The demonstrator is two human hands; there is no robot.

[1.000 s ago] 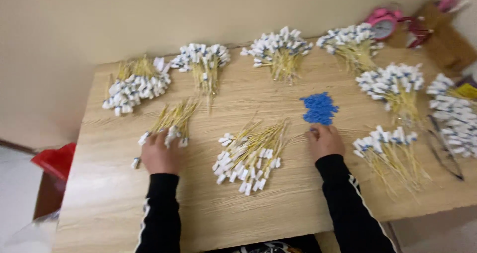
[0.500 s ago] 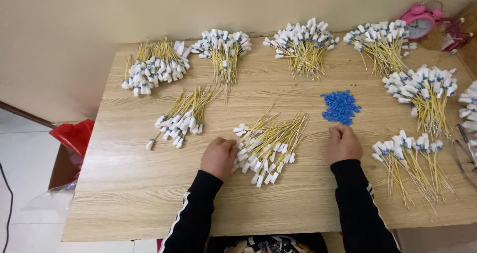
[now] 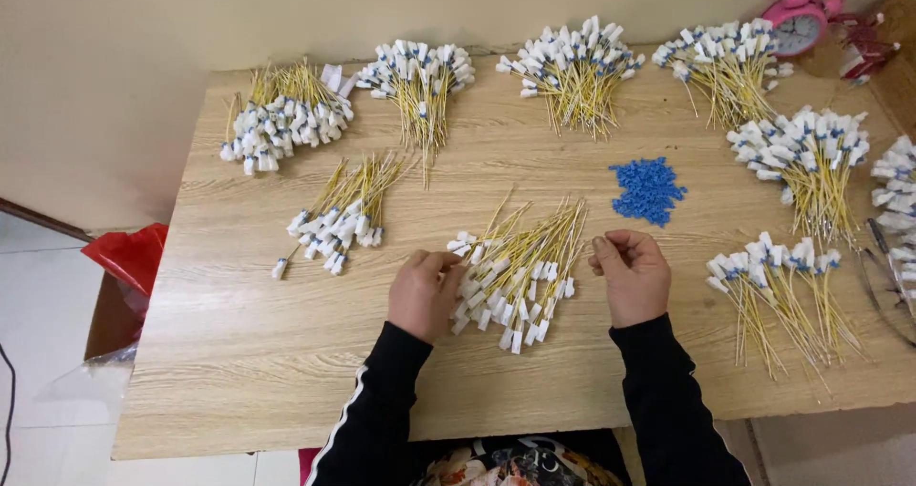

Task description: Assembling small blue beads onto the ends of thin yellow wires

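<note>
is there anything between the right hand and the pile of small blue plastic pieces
Nothing visible. The right hand rests on the wooden table, and only bare tabletop lies between it and the pile of small blue plastic pieces just beyond. The central bundle of yellow wires with white connectors lies to its left.

Wire pile [image 3: 520, 271]: a loose bunch of thin yellow wires with small white plugs on the ends.
Pose: lying flat, fanned out, plugs mostly toward the near edge.
Place: on the wooden table, between the two hands.
Blue bits [image 3: 648, 188]: a small heap of tiny blue pieces, just past the pile.
</note>
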